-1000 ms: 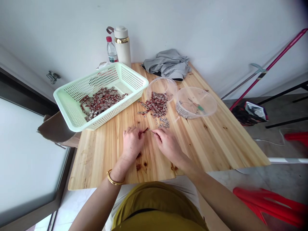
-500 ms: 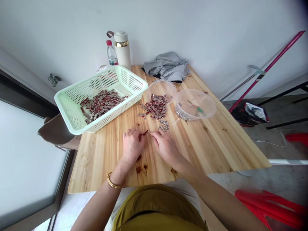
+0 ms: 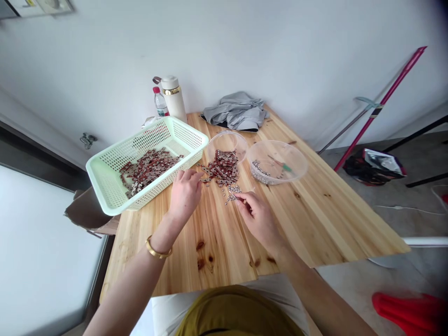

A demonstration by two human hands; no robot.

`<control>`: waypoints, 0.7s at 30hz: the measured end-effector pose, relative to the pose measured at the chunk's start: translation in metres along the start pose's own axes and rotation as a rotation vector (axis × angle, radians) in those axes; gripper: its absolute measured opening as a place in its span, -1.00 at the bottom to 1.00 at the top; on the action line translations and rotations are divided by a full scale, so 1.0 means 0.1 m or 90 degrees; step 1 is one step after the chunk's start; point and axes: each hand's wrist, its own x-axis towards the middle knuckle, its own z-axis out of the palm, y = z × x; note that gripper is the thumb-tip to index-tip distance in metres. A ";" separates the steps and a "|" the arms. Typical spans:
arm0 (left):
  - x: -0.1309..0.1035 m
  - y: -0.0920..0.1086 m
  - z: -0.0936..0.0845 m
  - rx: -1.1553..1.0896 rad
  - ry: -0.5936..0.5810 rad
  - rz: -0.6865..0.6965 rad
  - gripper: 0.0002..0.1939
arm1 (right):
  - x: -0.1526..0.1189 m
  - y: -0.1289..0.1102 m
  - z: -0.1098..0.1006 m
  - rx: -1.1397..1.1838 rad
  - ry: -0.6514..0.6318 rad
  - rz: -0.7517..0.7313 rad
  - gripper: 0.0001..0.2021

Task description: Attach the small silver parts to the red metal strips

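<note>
My left hand is at the near side of the mint-green basket, its fingers curled and their tips at the left edge of a pile of reddish-brown strips with silver dots. What those fingertips hold, if anything, is hidden. My right hand pinches a thin, metal-looking piece, too small to name surely. Its tip is over the loose small silver nut-like parts in front of the strip pile. A clear round tub lies tipped behind the pile.
More strips lie in the mint-green basket on the left. A second clear tub holds small silver parts and a green-handled tool. Behind are a white flask, a bottle and grey cloth on the wooden table.
My hands have parted from close together near the front. The left, which held a strip, has moved up and left to the pile's edge; the right has gone right to the silver parts.
</note>
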 end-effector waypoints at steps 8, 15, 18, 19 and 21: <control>0.06 -0.19 0.51 -0.097 -0.127 -0.116 -0.86 | -0.02 0.07 -0.10 0.008 -0.009 0.021 -0.85; -0.08 -0.26 0.47 -0.137 -0.114 -0.201 -0.95 | -0.03 0.09 0.01 0.041 -0.035 0.016 -0.85; -0.16 -0.26 0.49 -0.151 -0.097 -0.243 -0.92 | -0.02 0.07 0.05 0.052 -0.053 0.015 -0.84; -0.18 -0.25 0.48 -0.164 -0.091 -0.255 -0.91 | -0.02 0.06 0.06 0.054 -0.059 0.017 -0.84; -0.21 -0.24 0.47 -0.198 -0.078 -0.277 -0.89 | -0.03 0.03 0.07 0.058 -0.064 0.022 -0.83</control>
